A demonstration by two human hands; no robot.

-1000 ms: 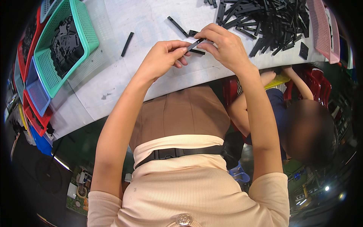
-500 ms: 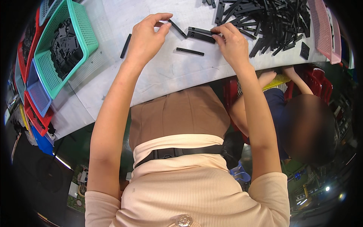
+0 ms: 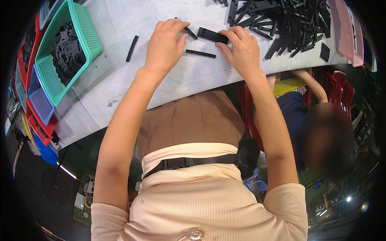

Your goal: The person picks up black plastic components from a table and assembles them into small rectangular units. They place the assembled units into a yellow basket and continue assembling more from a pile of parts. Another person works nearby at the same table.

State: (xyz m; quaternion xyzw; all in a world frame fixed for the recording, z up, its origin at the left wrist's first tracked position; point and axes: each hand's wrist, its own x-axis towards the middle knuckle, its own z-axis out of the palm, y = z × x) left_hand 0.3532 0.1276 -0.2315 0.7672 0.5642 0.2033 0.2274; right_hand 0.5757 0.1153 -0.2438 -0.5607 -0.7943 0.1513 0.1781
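Note:
My left hand (image 3: 165, 45) rests on the white table (image 3: 120, 80), its fingertips on a short black strip (image 3: 189, 32). My right hand (image 3: 240, 47) presses its fingers on a wider flat black plastic piece (image 3: 212, 35) lying on the table. A thin black strip (image 3: 200, 53) lies loose between the two hands. Another black strip (image 3: 132, 48) lies alone to the left of my left hand. A big heap of black plastic strips (image 3: 281, 22) covers the table at the far right.
A green basket (image 3: 86, 38) with black parts stands at the left, with blue and red baskets (image 3: 38, 116) beside it. A pink basket (image 3: 348, 32) lies at the right edge. Another person sits low under the table's right side (image 3: 317, 132).
Both hands have gone from holding a small part together above the table edge to reaching farther out and resting apart on separate black pieces on the table.

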